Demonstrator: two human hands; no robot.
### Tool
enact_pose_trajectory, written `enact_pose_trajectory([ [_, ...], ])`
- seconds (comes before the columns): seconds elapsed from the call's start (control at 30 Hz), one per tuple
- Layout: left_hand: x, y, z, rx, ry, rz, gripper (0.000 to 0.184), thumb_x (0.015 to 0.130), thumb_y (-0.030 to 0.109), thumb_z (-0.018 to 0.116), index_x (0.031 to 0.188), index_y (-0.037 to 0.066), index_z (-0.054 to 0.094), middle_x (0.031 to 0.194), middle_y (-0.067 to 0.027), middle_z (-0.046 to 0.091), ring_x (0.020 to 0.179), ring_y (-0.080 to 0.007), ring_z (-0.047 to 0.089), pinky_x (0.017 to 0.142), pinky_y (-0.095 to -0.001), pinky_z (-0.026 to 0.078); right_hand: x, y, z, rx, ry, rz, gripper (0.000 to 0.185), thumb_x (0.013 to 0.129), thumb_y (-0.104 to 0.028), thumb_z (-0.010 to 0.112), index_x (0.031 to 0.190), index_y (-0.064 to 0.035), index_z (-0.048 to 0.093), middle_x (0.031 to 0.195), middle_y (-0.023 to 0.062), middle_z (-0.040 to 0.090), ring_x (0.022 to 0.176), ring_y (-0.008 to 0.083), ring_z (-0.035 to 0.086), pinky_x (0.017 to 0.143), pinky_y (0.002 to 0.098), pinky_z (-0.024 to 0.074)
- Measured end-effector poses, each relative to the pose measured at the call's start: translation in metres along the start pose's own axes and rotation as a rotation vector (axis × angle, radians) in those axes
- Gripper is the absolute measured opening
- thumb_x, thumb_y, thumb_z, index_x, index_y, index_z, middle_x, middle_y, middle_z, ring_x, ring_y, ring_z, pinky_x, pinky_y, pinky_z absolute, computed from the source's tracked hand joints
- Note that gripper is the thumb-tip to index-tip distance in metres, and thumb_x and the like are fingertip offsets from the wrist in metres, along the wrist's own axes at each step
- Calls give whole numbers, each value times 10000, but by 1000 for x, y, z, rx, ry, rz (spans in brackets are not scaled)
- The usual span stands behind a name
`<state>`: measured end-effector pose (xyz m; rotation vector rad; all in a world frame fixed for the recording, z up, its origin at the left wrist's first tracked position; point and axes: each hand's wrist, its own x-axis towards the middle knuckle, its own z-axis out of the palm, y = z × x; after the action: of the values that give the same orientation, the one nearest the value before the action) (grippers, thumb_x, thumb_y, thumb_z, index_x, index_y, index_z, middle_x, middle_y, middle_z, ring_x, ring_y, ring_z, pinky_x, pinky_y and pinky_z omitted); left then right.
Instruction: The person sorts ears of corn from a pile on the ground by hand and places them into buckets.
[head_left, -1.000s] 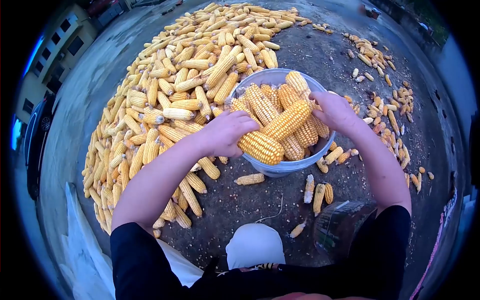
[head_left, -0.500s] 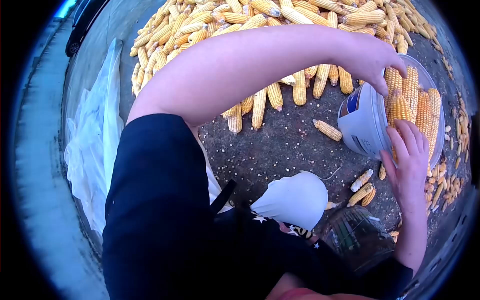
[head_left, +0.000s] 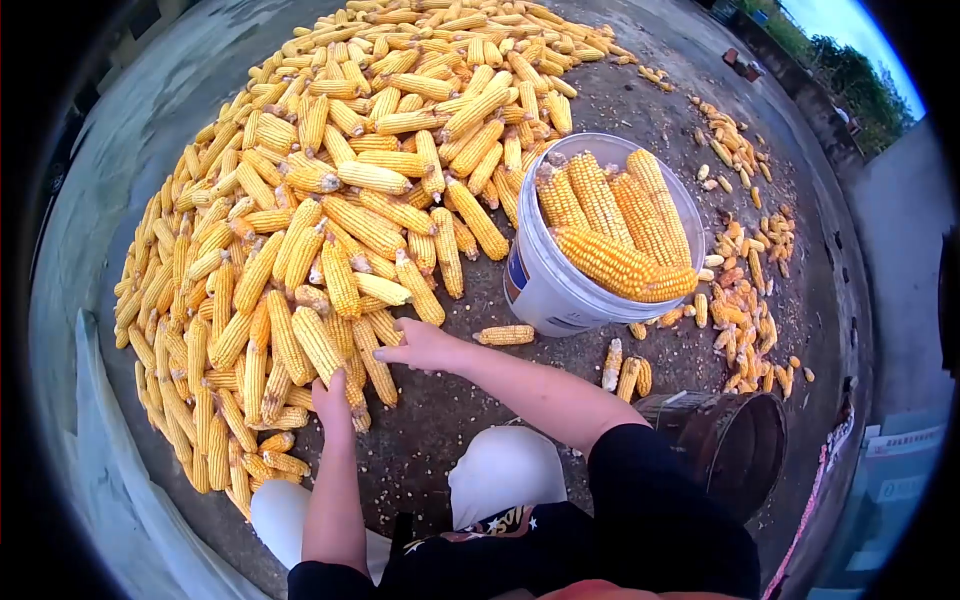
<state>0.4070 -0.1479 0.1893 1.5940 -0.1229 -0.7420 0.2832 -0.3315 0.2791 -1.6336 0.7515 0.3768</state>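
Note:
A large pile of yellow corn cobs [head_left: 370,235] spreads across the ground before me. My left hand [head_left: 335,405] is at the near edge of the pile, closed around the lower end of a corn cob [head_left: 317,342]; some of its fingers are hidden. To its right, my right hand [head_left: 428,348] reaches leftward with fingers stretched and apart, close to another corn cob [head_left: 374,362]. It holds nothing. Beyond my right arm stands a white plastic bucket [head_left: 545,290], filled with cobs [head_left: 625,230] that rise above its rim.
A loose cob [head_left: 505,335] lies in front of the bucket. Nearer me on the right is a dark round container [head_left: 745,445] lying tilted. Smaller cobs [head_left: 740,310] are scattered farther right. Plastic sheeting [head_left: 120,480] runs along the left, and a wall [head_left: 900,250] stands at right.
Both hands have left the cobs in the bucket and moved left to the pile. The bucket now stands more upright. My view has turned left toward the pile.

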Motion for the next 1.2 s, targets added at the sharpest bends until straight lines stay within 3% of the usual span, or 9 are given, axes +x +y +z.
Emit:
enact_pose_trajectory([
  [0.07,-41,47,43,173,-3,315,456,824,135,601,1207,-60,447,1069,-136,578,920,-196,581,824,-316,458,16,-12,5,147,228,-321,862,762,-402,727,1337,84,307,1091,159,603,930,183,620,760,273,501],
  [0.13,-57,97,83,294,-122,508,477,822,78,596,1246,-49,417,1098,-120,557,988,-170,551,881,-294,437,-10,-39,-20,688,81,-479,743,779,-241,726,1312,92,328,1118,158,597,979,193,607,841,299,486],
  [0.3,-70,207,188,-1,-582,838,689,815,148,643,1392,13,291,1204,-145,520,1102,-209,518,929,-348,403,-157,-113,-146,311,480,-848,638,762,-85,693,1289,32,354,1129,143,595,1050,183,576,912,312,452],
  [0.47,-70,209,200,345,-564,1115,623,782,156,661,1335,38,398,1258,-128,498,1137,-233,503,896,-367,429,-203,-104,-271,-308,987,-937,533,715,-183,733,1151,22,503,1038,131,635,924,180,621,823,319,501],
  [0.67,-20,84,81,861,-380,913,324,763,96,665,1069,22,588,1046,-155,588,998,-285,576,855,-354,462,-119,36,-324,-587,1195,-340,574,696,-203,722,1211,-62,510,1017,188,644,938,331,627,845,359,487],
  [0.8,19,15,-14,1191,13,216,319,811,266,639,998,8,630,836,-148,666,783,-286,646,723,-367,499,-75,21,-344,-829,879,-307,566,673,-88,690,1213,-64,524,1029,207,636,951,326,626,832,346,484],
  [1.07,54,-15,-10,1170,471,-8,603,734,505,681,1032,12,503,1062,-202,584,990,-357,579,829,-446,473,-68,49,-359,-678,792,-424,533,712,-64,695,1210,-56,505,1116,152,619,1055,243,594,911,311,445],
  [1.13,67,-16,-10,1123,476,-106,687,721,489,699,1098,-38,472,1043,-220,585,969,-355,592,810,-442,480,-78,34,-341,-749,807,-384,494,720,-96,705,1169,-51,504,1091,185,621,996,310,612,847,350,481],
  [1.2,90,-29,-28,448,13,-161,480,745,278,696,1045,-40,500,906,-159,629,752,-243,637,639,-356,507,-83,26,-331,-900,835,-307,402,753,-34,622,1137,-51,503,1066,194,616,1010,356,587,843,397,477],
])
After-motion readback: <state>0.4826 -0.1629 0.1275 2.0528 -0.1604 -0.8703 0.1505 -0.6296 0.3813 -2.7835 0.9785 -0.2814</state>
